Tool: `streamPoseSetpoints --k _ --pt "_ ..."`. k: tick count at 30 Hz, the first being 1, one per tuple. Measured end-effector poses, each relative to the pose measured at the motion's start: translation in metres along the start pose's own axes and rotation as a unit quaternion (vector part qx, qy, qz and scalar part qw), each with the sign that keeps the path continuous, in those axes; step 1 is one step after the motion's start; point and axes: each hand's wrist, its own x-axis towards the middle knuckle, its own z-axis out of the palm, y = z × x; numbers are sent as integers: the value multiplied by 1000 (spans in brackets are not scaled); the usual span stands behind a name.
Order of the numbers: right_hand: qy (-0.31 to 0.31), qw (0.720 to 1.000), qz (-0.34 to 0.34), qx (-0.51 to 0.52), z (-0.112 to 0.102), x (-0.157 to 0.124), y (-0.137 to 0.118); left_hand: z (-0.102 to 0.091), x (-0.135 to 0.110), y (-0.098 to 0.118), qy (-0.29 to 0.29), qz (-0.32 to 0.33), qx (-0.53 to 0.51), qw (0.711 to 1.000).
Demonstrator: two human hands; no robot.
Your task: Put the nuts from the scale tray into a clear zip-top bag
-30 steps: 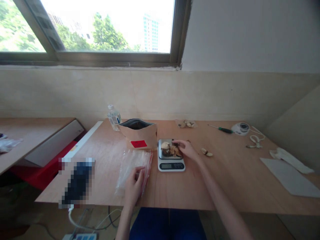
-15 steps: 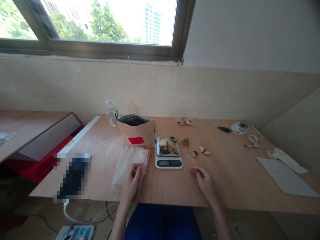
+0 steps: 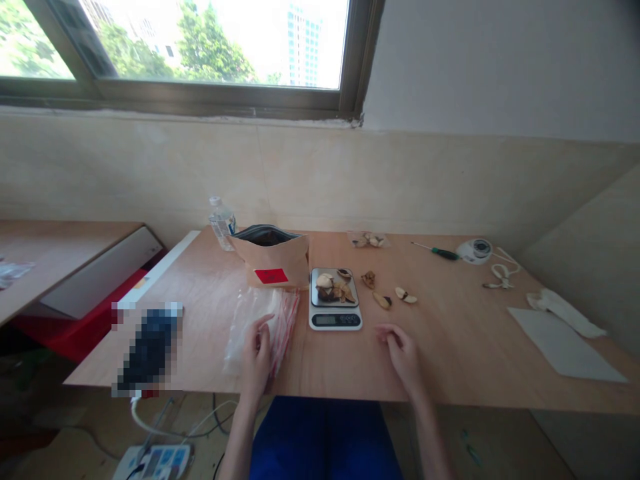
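Note:
My left hand (image 3: 257,357) lies flat on a stack of clear zip bags with red seals (image 3: 260,321), fingers stretched out. My right hand (image 3: 401,352) rests on the wooden table (image 3: 460,347) near its front edge, fingers loosely curled, nothing visible in it. Between and beyond the hands stands a small kitchen scale (image 3: 335,305) with several dried pieces on its plate. Three loose pieces (image 3: 387,297) lie just right of the scale. An open brown paper pouch with a red label (image 3: 273,261) stands behind the bags.
A water bottle (image 3: 221,222) stands at the back left. A small bag of pieces (image 3: 369,239), a green-handled screwdriver (image 3: 436,251), a round white device (image 3: 477,250) and white cord lie at the back right. White paper (image 3: 563,347) lies far right. A blurred dark object (image 3: 147,348) lies left.
My right hand has left the scale and drawn back to the table's front edge. More loose pieces now lie right of the scale. My left hand stays on the bags.

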Motion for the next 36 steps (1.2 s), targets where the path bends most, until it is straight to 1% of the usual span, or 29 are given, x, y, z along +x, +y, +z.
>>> streamPoseSetpoints --k 2,4,6,8,9,10,12,14,15,16,17,18,19,20,21,22,23,24,25,26,27,29,32,34,36 --pt "-17 1000 -1 23 9 -9 -18 0 -2 8 14 6 -6 1000" --pt "-58 997 -9 47 25 -22 -46 3 -6 20 14 9 -15 1000" --pt "-111 991 -19 73 46 -34 -77 8 -12 34 3 17 -26 1000" --pt "-175 979 -20 107 68 -42 -103 14 -19 48 -28 29 -42 998" --pt "-192 974 -17 116 78 -44 -111 16 -23 54 -49 34 -52 997" --pt "-196 973 -14 120 86 -44 -115 18 -27 60 -69 35 -63 995" --pt "-171 977 -2 127 97 -40 -111 19 -32 69 -93 32 -83 992" --pt "-131 982 13 136 98 -31 -97 17 -34 75 -80 24 -94 992" --pt "-125 982 19 138 95 -26 -89 15 -33 77 -63 18 -95 993" --pt "-136 981 21 136 89 -21 -83 14 -31 78 -42 12 -92 995" --pt "-170 977 19 128 81 -17 -78 12 -29 79 -24 7 -89 996" --pt "-218 969 10 117 72 -13 -76 11 -27 79 -9 4 -84 996" --pt "-268 958 -3 106 64 -9 -75 10 -24 80 5 2 -79 997" --pt "-305 947 -19 97 56 -5 -77 10 -21 81 18 2 -75 997" --pt "-317 944 -35 88 49 0 -79 11 -19 82 31 3 -73 997" --pt "-296 951 -52 77 46 5 -82 12 -16 83 42 3 -72 997" --pt "-250 964 -72 55 45 12 -84 13 -14 84 49 2 -74 996" --pt "-187 978 -93 17 47 19 -85 15 -12 85 53 1 -80 995" --pt "-124 985 -113 -36 52 27 -85 17 -11 86 53 -1 -91 994" --pt "-72 984 -131 -98 60 35 -83 20 -10 87 52 -4 -106 993" --pt "-37 976 -144 -162 68 42 -80 23 -9 87 48 -10 -123 991" --pt "-9 954 -152 -258 86 53 -73 29 -10 88 42 -28 -155 987" --pt "11 937 -139 -320 104 60 -62 36 -13 85 42 -62 -176 982" --pt "24 934 -132 -331 107 61 -57 38 -15 83 47 -78 -181 979" --pt "26 934 -133 -331 105 61 -53 40 -17 81 49 -85 -188 977"
